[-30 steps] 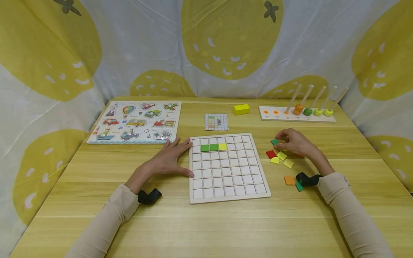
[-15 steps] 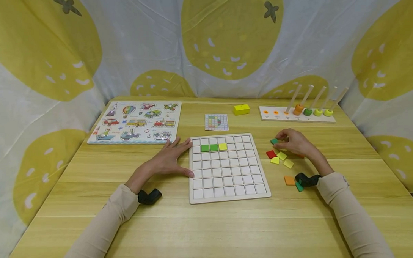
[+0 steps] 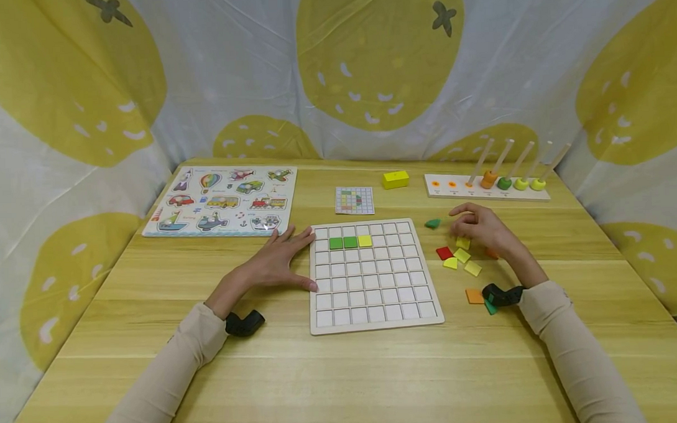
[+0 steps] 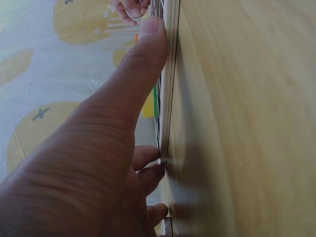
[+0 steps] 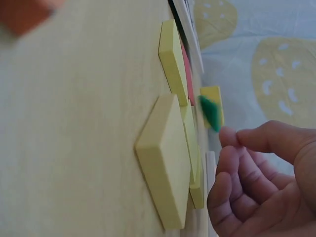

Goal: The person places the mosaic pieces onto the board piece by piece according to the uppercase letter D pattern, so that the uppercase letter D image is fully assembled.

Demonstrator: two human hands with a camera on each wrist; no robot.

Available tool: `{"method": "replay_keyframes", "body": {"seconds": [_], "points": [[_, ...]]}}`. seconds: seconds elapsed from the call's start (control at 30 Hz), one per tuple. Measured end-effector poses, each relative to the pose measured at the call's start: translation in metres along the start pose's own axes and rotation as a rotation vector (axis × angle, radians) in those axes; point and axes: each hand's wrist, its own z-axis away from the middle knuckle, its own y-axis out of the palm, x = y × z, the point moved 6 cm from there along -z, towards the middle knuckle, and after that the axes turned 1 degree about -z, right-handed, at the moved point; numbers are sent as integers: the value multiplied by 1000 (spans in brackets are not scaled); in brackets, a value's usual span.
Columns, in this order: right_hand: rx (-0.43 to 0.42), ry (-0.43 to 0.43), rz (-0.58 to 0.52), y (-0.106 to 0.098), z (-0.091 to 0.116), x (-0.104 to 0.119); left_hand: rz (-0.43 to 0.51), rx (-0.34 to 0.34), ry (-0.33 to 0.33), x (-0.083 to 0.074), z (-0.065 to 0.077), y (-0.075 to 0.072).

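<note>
Three tiles (image 3: 350, 242), two green and one yellow, sit side by side in the second row of the grid board (image 3: 371, 281) lying on the table (image 3: 344, 385). Of the two hands, the left hand (image 3: 281, 261) is spread, its thumb and fingertips touching the board's left edge, presumably to keep it from sliding. The right hand (image 3: 481, 229) hangs by the loose pieces, its fingers loosely curled with nothing visible between them. Just beside its fingertips is a green piece (image 3: 432, 223), blurred in the right wrist view; whether it touches the table I cannot tell. Yellow pieces (image 3: 462, 255) and a red tile (image 3: 444, 253) lie between board and right arm, perhaps for easy reach. Beyond the board, a card (image 3: 354, 200) lies face up, likely so its small coloured grid can be seen. Writing yields little: the picture puzzle (image 3: 235, 228) has captions beside its vehicles, too small to read surely, and tiny labels on the peg rack (image 3: 461, 192) are equally illegible. No brand can be made out anywhere.
</note>
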Motion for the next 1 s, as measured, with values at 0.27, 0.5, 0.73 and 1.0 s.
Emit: {"method": "replay_keyframes", "body": {"seconds": [0.27,0.5,0.73,1.0], "points": [[11,-43,88,1,0,4,-4,6,-1,-1,-2,-1],[79,-134,271,8,-15,19,-4,12,-11,0,-1,1],[145,-190,324,25,-43,34,0,0,3,1,0,1],[197,-203,338,40,-62,40,-2,1,2,1,-1,1]]}}
